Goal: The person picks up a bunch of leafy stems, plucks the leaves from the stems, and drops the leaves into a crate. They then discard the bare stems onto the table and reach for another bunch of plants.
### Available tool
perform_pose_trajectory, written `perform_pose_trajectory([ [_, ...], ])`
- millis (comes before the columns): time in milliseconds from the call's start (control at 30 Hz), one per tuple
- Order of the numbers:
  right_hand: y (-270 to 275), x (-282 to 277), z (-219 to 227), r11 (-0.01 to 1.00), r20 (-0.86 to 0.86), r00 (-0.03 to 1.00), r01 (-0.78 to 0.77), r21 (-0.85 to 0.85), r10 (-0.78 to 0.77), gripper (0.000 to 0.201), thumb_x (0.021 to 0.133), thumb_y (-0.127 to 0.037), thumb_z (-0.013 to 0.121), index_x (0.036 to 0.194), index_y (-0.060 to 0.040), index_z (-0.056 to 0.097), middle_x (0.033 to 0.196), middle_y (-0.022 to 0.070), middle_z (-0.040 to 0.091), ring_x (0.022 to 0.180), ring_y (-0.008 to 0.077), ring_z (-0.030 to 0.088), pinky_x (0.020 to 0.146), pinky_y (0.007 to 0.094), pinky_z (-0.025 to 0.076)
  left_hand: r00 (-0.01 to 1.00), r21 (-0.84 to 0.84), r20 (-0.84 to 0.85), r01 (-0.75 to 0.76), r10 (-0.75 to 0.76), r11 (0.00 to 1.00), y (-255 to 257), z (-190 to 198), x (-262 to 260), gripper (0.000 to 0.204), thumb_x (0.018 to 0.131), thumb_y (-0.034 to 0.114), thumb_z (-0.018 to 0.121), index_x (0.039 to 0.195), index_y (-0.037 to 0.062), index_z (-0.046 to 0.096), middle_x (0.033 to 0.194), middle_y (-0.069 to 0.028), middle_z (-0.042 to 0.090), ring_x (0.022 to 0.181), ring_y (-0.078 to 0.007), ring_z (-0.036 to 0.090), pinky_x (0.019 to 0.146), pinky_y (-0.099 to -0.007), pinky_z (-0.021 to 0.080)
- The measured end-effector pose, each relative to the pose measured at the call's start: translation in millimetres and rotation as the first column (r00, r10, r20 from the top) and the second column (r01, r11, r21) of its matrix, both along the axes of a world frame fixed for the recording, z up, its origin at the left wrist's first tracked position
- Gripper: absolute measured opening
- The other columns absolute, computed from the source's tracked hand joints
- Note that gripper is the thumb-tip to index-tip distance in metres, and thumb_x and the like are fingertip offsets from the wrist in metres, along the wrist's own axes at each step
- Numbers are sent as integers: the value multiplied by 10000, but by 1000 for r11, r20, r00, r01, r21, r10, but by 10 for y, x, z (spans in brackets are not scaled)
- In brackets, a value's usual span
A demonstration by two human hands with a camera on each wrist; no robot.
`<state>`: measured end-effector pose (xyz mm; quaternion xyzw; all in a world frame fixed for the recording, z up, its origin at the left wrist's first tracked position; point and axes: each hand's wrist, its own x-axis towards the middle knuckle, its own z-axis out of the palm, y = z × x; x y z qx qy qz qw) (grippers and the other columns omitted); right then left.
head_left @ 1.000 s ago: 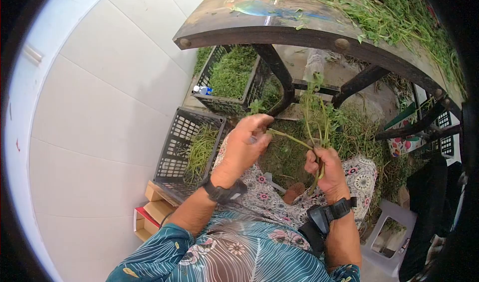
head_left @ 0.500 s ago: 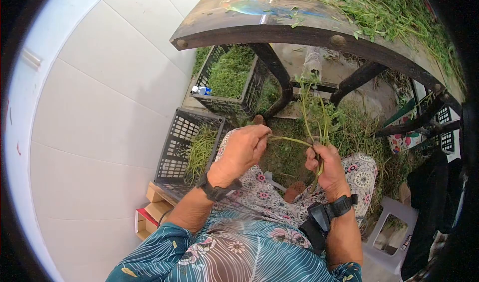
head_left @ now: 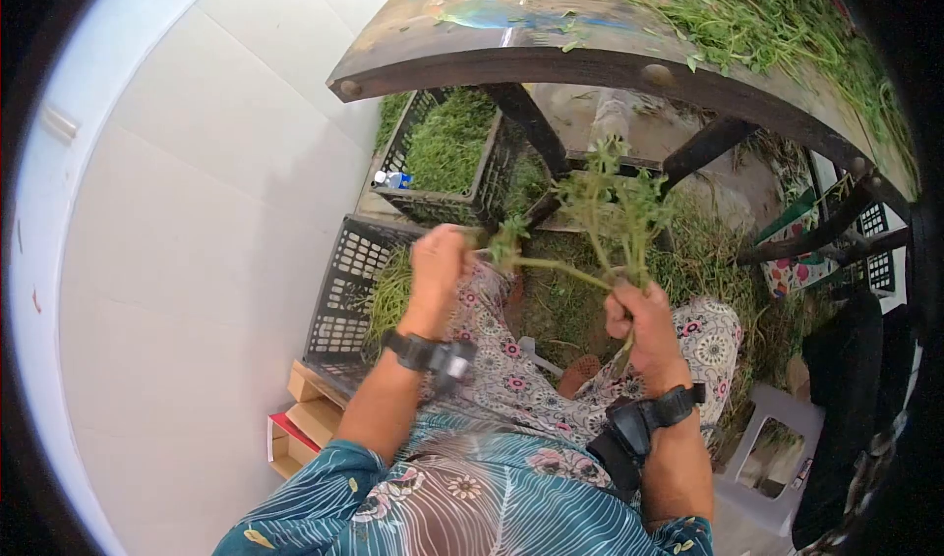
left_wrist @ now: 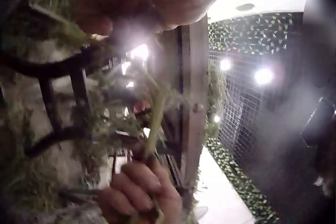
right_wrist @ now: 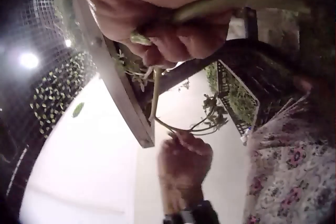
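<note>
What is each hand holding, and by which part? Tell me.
The right hand grips green stems below their leaves. The left hand seems to pinch one near its leafy end; blur hides the exact spot.

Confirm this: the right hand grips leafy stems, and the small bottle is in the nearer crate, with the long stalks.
Wrong crate: the head view shows the small bottle in the farther crate, with the leafy greens. The right hand does grip leafy stems.

My left hand (head_left: 440, 266), a little blurred, pinches with bent fingers, well apart from my right hand (head_left: 649, 332), whose fingers curl in a grip. Both my forearms (head_left: 382, 409) reach forward.
</note>
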<state>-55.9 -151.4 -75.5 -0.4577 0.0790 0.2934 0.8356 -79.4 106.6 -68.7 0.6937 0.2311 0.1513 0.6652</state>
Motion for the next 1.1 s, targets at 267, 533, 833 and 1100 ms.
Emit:
perform_pose_trajectory([
  [267, -81, 65, -30, 967, -120, 986, 136, 215, -112, 106, 860, -121, 505, 908, -32, 473, 656, 47, 507, 501, 98, 425, 447, 251, 341, 981, -366, -79, 139, -179, 920, 527, 141, -247, 107, 807, 110, 445, 792, 25, 508, 693, -73, 548, 560, -142, 531, 492, -268, 483],
  [533, -97, 10, -29, 939, -12, 999, -35, 342, 41, 161, 842, -118, 533, 953, -15, 479, 666, 74, 534, 501, 133, 453, 460, 278, 364, 907, -648, 101, 372, -409, 665, -73, 94, -208, 269, 762, -17, 494, 1028, 2, 528, 942, -117, 588, 810, -203, 600, 746, -335, 527],
  [833, -98, -23, 5, 952, -43, 996, -58, 299, 74, 179, 843, -120, 531, 983, -19, 484, 653, 71, 527, 498, 127, 452, 464, 263, 366, 872, -721, 313, 476, -377, 504, -248, 373, -188, 350, 788, 104, 608, 1112, 40, 494, 986, -78, 572, 868, -188, 572, 763, -340, 503],
  [1100, -72, -13, -4, 972, -28, 998, -54, 228, 61, 153, 845, -119, 527, 960, -25, 492, 663, 64, 532, 503, 116, 452, 466, 248, 375, 847, -621, 351, 529, -399, 578, -179, 409, -239, 246, 798, 122, 616, 1018, 55, 528, 946, -55, 561, 802, -163, 561, 702, -325, 502],
])
